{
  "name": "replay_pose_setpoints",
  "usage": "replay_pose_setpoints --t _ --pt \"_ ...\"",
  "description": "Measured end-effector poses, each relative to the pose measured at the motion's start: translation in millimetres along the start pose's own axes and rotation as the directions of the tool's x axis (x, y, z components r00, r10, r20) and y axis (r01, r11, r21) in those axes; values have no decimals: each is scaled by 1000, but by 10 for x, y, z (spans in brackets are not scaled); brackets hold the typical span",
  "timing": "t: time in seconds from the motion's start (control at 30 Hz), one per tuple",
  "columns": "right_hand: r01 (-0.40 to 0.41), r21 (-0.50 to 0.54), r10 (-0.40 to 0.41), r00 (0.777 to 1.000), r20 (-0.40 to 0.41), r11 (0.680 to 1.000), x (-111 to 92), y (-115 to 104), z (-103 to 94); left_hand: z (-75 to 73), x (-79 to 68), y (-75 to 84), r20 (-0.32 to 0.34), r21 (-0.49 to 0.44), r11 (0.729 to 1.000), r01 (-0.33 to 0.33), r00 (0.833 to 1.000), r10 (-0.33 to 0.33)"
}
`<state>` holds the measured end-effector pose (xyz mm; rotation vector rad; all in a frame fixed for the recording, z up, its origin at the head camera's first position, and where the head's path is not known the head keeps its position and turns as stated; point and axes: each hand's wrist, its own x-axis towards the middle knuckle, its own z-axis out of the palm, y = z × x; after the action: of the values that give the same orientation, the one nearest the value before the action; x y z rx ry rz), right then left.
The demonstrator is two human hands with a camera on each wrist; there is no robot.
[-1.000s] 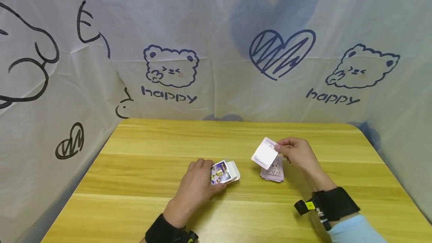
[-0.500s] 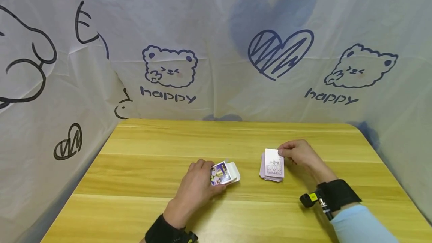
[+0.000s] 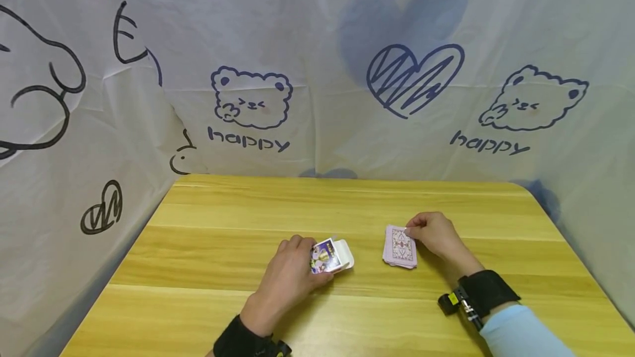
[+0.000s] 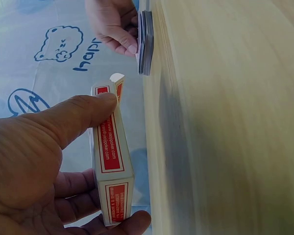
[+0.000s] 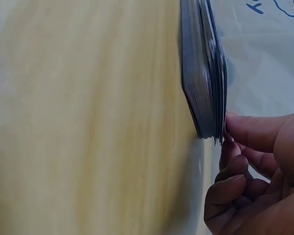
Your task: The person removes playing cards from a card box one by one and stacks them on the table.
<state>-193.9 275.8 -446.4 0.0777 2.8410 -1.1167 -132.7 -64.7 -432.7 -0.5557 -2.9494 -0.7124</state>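
My left hand [image 3: 285, 274] grips a small playing-card box [image 3: 326, 256], thumb along one side and fingers round the other. The flap at the box's far end stands open, and red printed panels show on its edges in the left wrist view. To the right, a stack of playing cards [image 3: 401, 248] lies back side up, with a reddish-brown pattern on the top card. At the stack's upper right corner, my right hand [image 3: 439, 233] pinches the top card between thumb and fingers. From the right wrist, the deck [image 5: 202, 73] appears edge-on, its uppermost cards slightly fanned beside the thumb [image 5: 255, 131].
Both hands work over a wooden table [image 3: 223, 219], between the box and the deck a short gap of bare wood. White cloth [image 3: 317, 59] with drawn bears and hearts hangs behind and at the sides.
My right hand has lowered the raised, tilted card onto the stack, where it now lies nearly in line with the others. The left hand and box have stayed almost still.
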Motion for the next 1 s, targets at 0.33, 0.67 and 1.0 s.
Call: replay_pose_setpoints --t 0.33,0.67,1.0 --pt "10 -45 -11 1000 -7 999 17 34 27 -23 -5 15 15 -9 1000 7 1000 -7" --pt "17 -14 -18 997 -69 1000 -84 -145 66 -9 8 27 6 -8 1000 0 1000 0" --pt "88 229 -77 995 -57 970 -453 -720 435 25 -8 37 3 -16 999 -38 999 38"
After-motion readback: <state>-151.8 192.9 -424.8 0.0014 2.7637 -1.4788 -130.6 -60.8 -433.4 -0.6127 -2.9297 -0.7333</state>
